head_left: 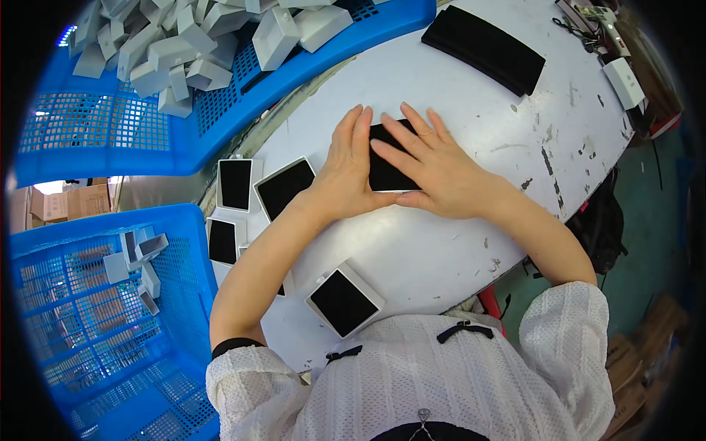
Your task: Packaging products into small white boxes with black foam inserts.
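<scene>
A white box with a black inner panel (385, 178) lies on the table between my hands, partly covered by them. My left hand (344, 167) rests along its left side, fingers stretched out and thumb along the near edge. Across its right part and top lies my right hand (443, 163), fingers spread flat on the black panel. Close to my left hand sits another white box with a black panel (285, 187). Similar boxes (235, 184) stand further left, and one (343, 303) is nearer my body.
A stack of black sheets or pads (484, 50) lies at the far right of the white table (441, 257). Blue crates with white box parts stand at the upper left (147, 158) and lower left (110, 220). A white box (624, 83) and cables are at the right edge.
</scene>
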Demonstrator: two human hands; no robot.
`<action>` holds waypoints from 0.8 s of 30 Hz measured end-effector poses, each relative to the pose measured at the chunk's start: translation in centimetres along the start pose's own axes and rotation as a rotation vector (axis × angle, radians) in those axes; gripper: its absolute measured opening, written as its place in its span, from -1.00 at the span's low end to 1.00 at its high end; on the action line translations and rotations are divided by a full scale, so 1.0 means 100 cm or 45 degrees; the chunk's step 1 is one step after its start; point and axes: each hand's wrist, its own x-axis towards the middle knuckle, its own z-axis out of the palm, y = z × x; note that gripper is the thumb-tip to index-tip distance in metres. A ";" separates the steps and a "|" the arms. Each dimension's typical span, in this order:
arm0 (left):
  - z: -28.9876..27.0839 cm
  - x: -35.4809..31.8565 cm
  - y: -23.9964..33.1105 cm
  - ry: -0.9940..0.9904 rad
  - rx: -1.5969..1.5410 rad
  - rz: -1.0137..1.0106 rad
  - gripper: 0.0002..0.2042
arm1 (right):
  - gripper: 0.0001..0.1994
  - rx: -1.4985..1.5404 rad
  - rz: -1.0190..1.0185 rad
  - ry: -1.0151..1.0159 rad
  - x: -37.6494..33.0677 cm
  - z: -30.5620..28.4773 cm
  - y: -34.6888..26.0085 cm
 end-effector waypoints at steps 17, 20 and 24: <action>0.008 -0.001 0.018 0.065 0.239 -0.037 -0.07 | -0.40 0.052 -0.020 0.094 -0.025 -0.010 -0.003; 0.009 -0.004 0.018 0.137 0.282 -0.025 -0.12 | -0.41 0.105 -0.009 0.126 -0.033 -0.007 -0.013; 0.004 0.004 0.027 0.086 0.357 -0.032 -0.17 | -0.42 0.052 -0.043 0.099 -0.033 -0.011 -0.023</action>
